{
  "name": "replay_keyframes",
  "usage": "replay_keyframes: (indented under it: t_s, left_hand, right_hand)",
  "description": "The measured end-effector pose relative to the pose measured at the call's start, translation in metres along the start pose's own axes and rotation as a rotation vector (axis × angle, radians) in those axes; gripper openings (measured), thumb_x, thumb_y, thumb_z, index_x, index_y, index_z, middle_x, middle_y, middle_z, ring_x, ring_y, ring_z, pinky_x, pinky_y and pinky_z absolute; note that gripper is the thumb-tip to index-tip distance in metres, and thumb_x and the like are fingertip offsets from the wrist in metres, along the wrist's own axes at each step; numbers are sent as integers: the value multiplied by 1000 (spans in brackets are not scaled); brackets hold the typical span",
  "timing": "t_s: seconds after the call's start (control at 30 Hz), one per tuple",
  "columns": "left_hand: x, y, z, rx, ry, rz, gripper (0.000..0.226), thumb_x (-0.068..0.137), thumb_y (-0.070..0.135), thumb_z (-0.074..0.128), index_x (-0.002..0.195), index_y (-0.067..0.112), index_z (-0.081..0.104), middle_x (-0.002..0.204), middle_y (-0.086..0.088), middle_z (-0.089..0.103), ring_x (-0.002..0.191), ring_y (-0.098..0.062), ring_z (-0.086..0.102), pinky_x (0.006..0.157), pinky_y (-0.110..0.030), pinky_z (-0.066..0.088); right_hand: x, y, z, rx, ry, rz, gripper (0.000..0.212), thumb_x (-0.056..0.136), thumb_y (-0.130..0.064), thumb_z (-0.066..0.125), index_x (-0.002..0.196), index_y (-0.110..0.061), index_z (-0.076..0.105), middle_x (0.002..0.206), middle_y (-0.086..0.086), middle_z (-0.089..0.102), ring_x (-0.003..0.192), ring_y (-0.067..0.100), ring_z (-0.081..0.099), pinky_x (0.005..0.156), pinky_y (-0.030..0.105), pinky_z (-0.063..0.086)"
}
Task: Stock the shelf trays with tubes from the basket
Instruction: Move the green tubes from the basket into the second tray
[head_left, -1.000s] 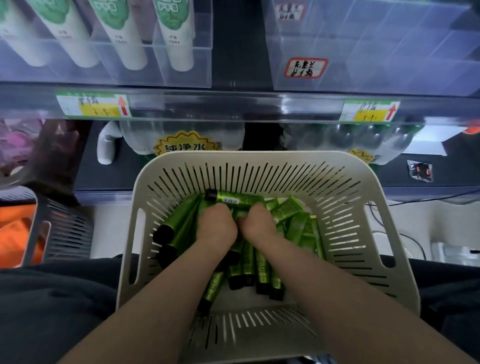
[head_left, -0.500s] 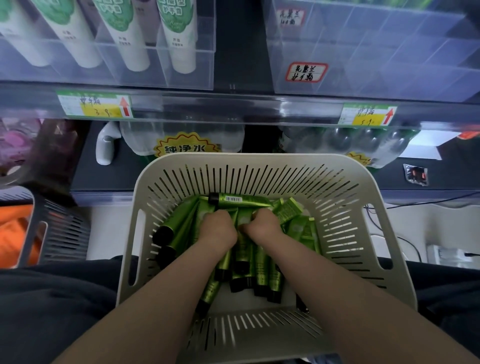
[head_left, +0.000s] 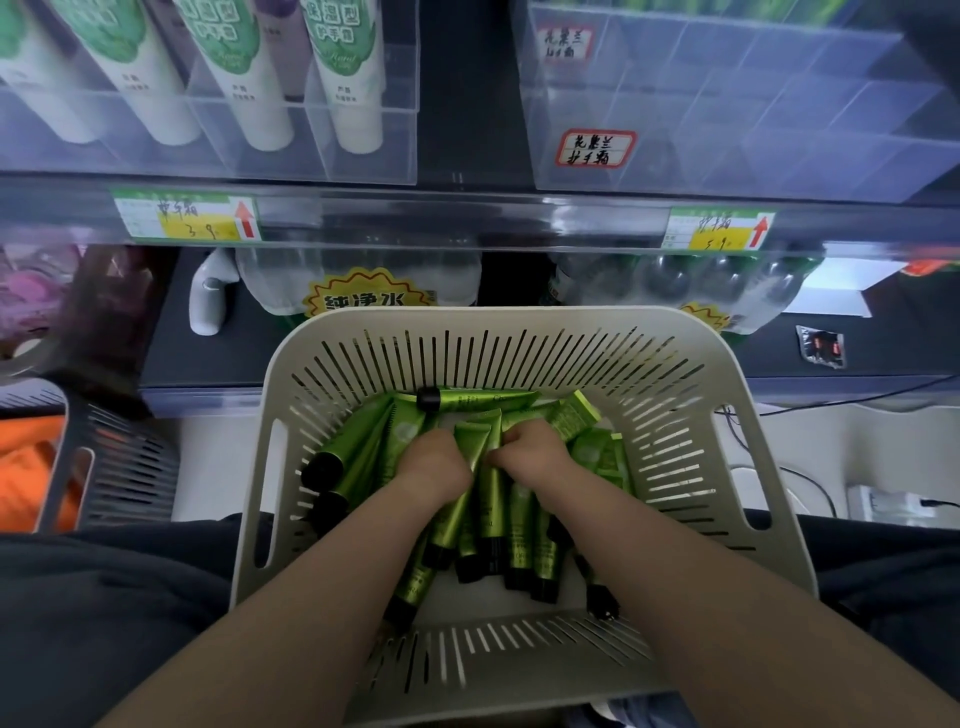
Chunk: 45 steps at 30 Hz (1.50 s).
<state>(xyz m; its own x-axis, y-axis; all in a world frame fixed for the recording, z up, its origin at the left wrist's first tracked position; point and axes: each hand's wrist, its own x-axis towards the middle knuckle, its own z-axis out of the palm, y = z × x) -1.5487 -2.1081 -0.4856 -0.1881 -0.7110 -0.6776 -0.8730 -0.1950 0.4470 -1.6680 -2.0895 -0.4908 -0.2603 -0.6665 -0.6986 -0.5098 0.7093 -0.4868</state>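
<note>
A cream slotted basket (head_left: 748, 467) rests on my lap and holds several green tubes with black caps (head_left: 358, 447). Both hands are down among the tubes. My left hand (head_left: 434, 462) is curled round a bunch of upright green tubes (head_left: 474, 441). Beside it, my right hand (head_left: 530, 449) grips the same bunch from the right side. The fingertips are hidden among the tubes. Above, a clear shelf tray (head_left: 727, 130) with a red-bordered label stands with nothing in its compartments.
A second clear tray (head_left: 363, 156) at upper left holds white and green tubes. The shelf rail (head_left: 467, 223) carries price tags. Water bottle packs sit on the lower shelf behind the basket. A grey basket (head_left: 119, 462) with orange contents stands at left.
Both hands have closed in tighter on the bunch, and the tubes between them have been stood more upright. The view has shifted down a little.
</note>
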Motion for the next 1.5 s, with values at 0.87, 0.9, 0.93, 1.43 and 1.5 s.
replay_keyframes:
  t_s: [0.87, 0.9, 0.93, 1.43, 1.5]
  left_hand:
    - [-100, 23, -50, -250, 97, 336, 7, 90, 20, 60, 84, 16, 63, 81, -1, 65, 68, -13, 59, 71, -30, 51]
    - [-107, 27, -54, -260, 103, 348, 9, 91, 19, 60, 83, 16, 63, 81, -2, 65, 68, -12, 60, 70, -28, 52]
    - [-114, 31, -57, -268, 112, 356, 11, 91, 18, 59, 81, 16, 63, 81, -2, 66, 69, -12, 61, 69, -26, 52]
    - [-165, 116, -122, -216, 313, 539, 6, 90, 20, 62, 90, 14, 63, 96, -9, 69, 90, -24, 67, 87, -42, 53]
    - [-165, 127, -131, -222, 348, 554, 6, 90, 20, 62, 93, 15, 63, 94, -7, 68, 90, -24, 67, 87, -44, 53]
  right_hand:
    - [-106, 9, -80, 322, -14, -326, 26, 83, -8, 66, 108, -3, 65, 106, 12, 68, 98, 25, 64, 89, 37, 53]
    - [-112, 9, -84, 332, -10, -350, 24, 84, -9, 66, 107, -4, 65, 104, 10, 68, 95, 22, 64, 83, 31, 54]
    - [-118, 9, -89, 334, -3, -376, 22, 84, -11, 66, 106, -6, 66, 102, 8, 69, 90, 18, 64, 76, 24, 54]
    - [-164, -32, -179, 512, 88, -619, 11, 85, -8, 66, 93, -15, 66, 88, -2, 70, 82, 10, 67, 62, 15, 50]
    - [-166, -43, -191, 526, 105, -644, 14, 85, -5, 65, 98, -10, 65, 93, 3, 71, 86, 16, 67, 66, 20, 53]
